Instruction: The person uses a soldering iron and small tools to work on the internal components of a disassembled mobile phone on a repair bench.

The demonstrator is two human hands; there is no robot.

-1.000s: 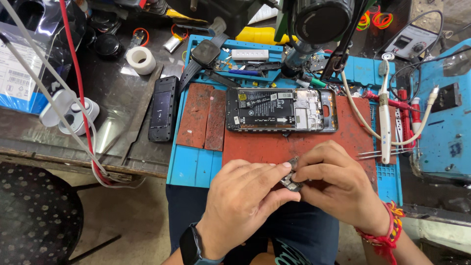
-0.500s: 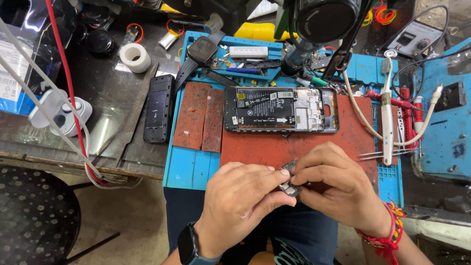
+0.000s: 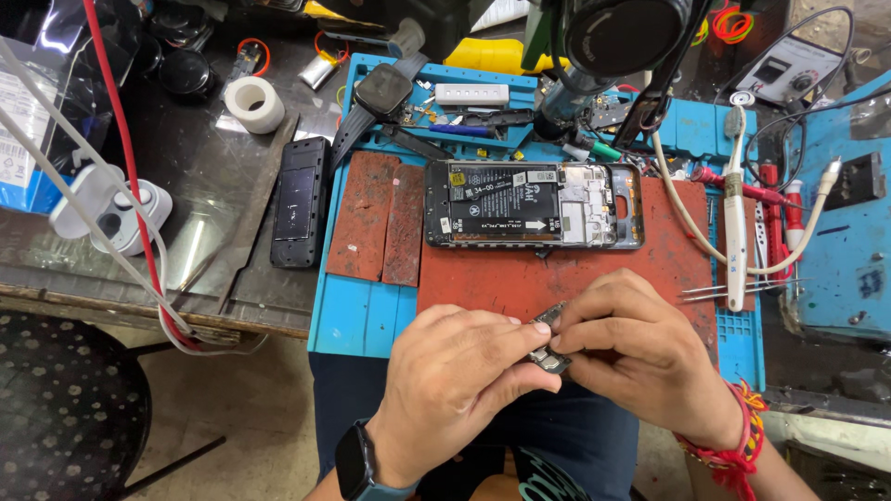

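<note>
the small part (image 3: 548, 341) pinched between the left hand (image 3: 455, 390) and the right hand (image 3: 640, 357) looks like dark metal with a dull sheen. the opened phone (image 3: 534, 206) shows a matt black battery label in a thin metal frame. the red mat (image 3: 566, 278) beneath it is worn and scuffed, rough-looking; the blue mat (image 3: 357, 320) is smooth rubbery plastic. the table (image 3: 209, 199) top is glossy and reflective. the tape roll (image 3: 253, 103) is matt white. the tweezers (image 3: 733, 290) are bright metal.
</note>
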